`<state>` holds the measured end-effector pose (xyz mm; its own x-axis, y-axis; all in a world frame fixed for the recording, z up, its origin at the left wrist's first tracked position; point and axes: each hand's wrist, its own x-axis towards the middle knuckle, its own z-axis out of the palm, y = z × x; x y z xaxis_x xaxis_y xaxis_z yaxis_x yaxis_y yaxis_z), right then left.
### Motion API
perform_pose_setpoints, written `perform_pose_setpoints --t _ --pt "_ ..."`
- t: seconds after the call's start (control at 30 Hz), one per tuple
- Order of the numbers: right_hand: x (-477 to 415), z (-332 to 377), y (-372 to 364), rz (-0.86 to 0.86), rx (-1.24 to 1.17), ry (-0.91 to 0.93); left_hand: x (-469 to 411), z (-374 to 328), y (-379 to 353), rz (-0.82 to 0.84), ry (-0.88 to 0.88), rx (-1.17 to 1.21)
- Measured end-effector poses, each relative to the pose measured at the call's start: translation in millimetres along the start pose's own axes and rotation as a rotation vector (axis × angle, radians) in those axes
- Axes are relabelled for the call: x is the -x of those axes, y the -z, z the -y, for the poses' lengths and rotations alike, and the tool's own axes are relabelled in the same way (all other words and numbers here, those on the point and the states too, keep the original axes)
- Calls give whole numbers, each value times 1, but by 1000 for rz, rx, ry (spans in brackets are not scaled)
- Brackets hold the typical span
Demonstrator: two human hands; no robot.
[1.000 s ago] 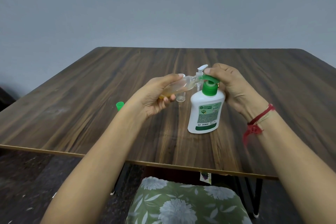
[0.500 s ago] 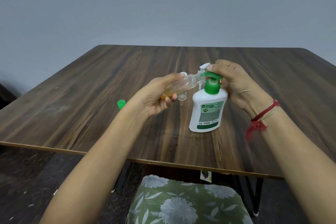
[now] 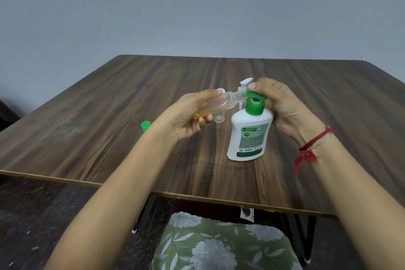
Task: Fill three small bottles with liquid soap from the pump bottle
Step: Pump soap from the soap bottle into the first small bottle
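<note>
Left grip (image 3: 188, 116) curls round the tilted small bottle (image 3: 219, 103), mouth at the spout (image 3: 252, 94); right grip (image 3: 285, 105) clasps the pump bottle (image 3: 249, 138), central on the table (image 3: 109, 105). We should press slowly, mouth and spout aligned.

Label print on pump bottle (image 3: 249, 136): too small to read. Small bottle (image 3: 219, 104): base hidden under left hand (image 3: 188, 114) fingers. Clear vial (image 3: 219, 117) behind it: only the lower part shows. White-topped item (image 3: 245, 83) behind green spout, possibly a third bottle: mostly hidden. Green cap (image 3: 145, 125): partly behind left wrist.
</note>
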<state>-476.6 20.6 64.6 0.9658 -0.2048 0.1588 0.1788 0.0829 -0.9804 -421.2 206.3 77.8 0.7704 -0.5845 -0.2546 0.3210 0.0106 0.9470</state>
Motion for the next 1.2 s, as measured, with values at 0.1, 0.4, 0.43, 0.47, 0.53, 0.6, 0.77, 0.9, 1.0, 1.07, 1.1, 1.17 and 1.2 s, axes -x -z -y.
perform_pose_setpoints --t 0.1,0.4,0.43,0.47,0.53,0.6,0.77,0.9,1.0,1.07,1.1,1.17,1.2 --pt "-2 4 0 1 14 -8 0 2 0 17 17 35" --pt "-2 2 2 -14 4 3 -1 4 -1 13 22 54" --pt "-3 5 3 -4 23 6 -1 4 -1 15 21 55" --pt "-4 6 4 1 38 7 -1 3 -1 14 15 52" --pt "-3 3 4 -9 22 8 -2 1 -1 5 2 35" --pt "-1 -3 1 -27 -21 5 -2 3 -1 -6 7 26" --pt "-2 6 2 -9 19 12 -2 4 -2 6 20 55" --pt "-1 -3 1 -25 -31 14 -2 2 -1 -5 5 31" --pt "-1 -3 0 -17 -9 13 -1 4 -1 9 26 53" --pt "-3 3 2 -5 19 19 -1 1 -1 11 19 51" --pt "-4 5 2 -4 19 25 -1 0 -1 8 10 43" --pt "-3 2 3 -13 5 26 -1 -3 -1 -4 -9 19" --pt "-3 -1 2 -16 -8 23 -1 -3 -1 -11 -10 7"
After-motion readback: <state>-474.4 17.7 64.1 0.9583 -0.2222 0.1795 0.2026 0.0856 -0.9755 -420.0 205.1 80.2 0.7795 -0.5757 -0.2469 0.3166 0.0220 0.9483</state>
